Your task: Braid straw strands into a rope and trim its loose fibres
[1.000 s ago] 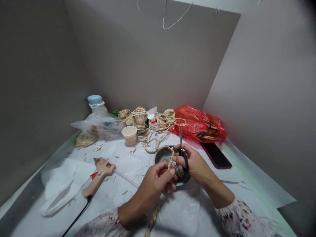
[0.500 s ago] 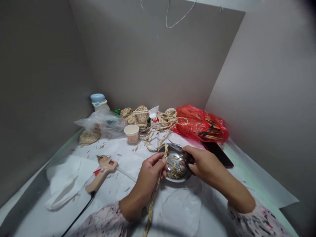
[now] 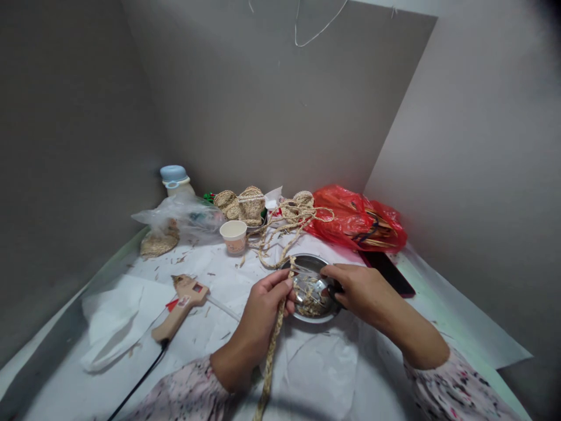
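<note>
My left hand (image 3: 268, 301) pinches a braided straw cord (image 3: 272, 351) near its upper end; the cord runs down past my wrist to the bottom edge of the view. Dark-handled scissors (image 3: 334, 290) are gripped in my right hand (image 3: 362, 292), their blades pointing left at the cord's tip. Whether the blades touch the cord is hard to make out. Under both hands sits a round metal bowl (image 3: 318, 319) with straw clippings (image 3: 310, 301) in it.
A glue gun (image 3: 182, 307) with a black cable lies left, by crumpled white paper (image 3: 116, 321). Behind stand a paper cup (image 3: 234, 237), woven straw pieces (image 3: 251, 206), loose braided cord, a clear plastic bag (image 3: 184, 213) and a blue-lidded bottle (image 3: 174, 175). Rightward are a red bag (image 3: 346, 213) and dark phone (image 3: 388, 275).
My right hand has moved slightly left, bringing the scissor blades closer to the cord's tip. My left hand keeps its hold on the cord, nearly unmoved.
</note>
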Demonstrator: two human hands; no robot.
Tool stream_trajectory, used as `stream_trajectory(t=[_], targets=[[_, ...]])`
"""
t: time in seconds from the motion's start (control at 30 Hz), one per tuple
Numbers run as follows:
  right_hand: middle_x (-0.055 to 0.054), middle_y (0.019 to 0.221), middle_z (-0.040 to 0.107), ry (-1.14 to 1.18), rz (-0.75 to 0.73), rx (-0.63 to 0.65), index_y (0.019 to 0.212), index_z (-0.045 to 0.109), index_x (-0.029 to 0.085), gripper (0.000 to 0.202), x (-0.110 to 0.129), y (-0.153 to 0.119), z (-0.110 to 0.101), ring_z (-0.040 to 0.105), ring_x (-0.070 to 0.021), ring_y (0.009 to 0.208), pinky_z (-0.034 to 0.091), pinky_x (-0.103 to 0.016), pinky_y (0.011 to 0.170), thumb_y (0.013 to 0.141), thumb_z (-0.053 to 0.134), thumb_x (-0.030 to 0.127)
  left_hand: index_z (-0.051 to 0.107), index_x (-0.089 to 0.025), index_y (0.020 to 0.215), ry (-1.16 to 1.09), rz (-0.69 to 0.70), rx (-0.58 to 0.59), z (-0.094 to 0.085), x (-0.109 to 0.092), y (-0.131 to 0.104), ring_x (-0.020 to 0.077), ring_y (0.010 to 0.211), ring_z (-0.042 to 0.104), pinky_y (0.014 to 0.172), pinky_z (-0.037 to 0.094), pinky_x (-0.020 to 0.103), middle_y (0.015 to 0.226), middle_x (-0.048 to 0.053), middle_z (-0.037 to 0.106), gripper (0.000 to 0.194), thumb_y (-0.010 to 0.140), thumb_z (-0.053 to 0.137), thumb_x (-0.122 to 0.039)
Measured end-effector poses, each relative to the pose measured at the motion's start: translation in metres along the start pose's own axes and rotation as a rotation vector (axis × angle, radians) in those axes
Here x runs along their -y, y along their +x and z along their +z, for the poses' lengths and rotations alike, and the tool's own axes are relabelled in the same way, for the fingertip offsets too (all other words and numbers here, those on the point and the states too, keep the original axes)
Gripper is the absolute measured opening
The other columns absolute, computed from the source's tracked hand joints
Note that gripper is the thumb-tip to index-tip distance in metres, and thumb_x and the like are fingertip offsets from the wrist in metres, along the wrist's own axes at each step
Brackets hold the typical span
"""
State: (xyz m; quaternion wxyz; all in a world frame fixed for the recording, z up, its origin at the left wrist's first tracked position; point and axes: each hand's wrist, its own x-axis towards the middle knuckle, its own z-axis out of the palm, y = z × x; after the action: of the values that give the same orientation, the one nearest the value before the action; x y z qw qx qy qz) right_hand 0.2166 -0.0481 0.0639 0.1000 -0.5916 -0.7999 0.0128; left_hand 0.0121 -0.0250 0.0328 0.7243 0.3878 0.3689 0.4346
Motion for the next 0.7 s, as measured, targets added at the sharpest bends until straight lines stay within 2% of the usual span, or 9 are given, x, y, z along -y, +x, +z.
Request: stream_trajectory(t=[0.3,0.7], targets=[[-0.003,0.090,0.070,-0.079,-0.026,-0.023,0.098,0.063,0.025,0.031,-0.0011,0.0019,0.0038,0.064,-0.0186,0.083,0.033,-0.024,0.061,0.073,0.057,0.008,0.063,-0.013,0.088,-0.030,-0.003,0.012,0.0023,0.0007,-0.0010,0.0053,0.048,0.047,0.048,0.033,0.016,0.058,-0.003,0.057,0.024,0.073,0.071,-0.028],[-0.003,0.091,0.070,-0.037,-0.028,-0.011,0.101,0.063,0.025,0.035,-0.0026,0.0022,0.0047,0.065,-0.0185,0.083,0.035,-0.024,0.064,0.071,0.058,0.009,0.063,-0.013,0.084,0.010,-0.002,0.033,0.0016,0.0004,-0.0015,0.0050,0.048,0.047,0.048,0.032,0.017,0.060,-0.003,0.056,0.023,0.072,0.071,-0.030]])
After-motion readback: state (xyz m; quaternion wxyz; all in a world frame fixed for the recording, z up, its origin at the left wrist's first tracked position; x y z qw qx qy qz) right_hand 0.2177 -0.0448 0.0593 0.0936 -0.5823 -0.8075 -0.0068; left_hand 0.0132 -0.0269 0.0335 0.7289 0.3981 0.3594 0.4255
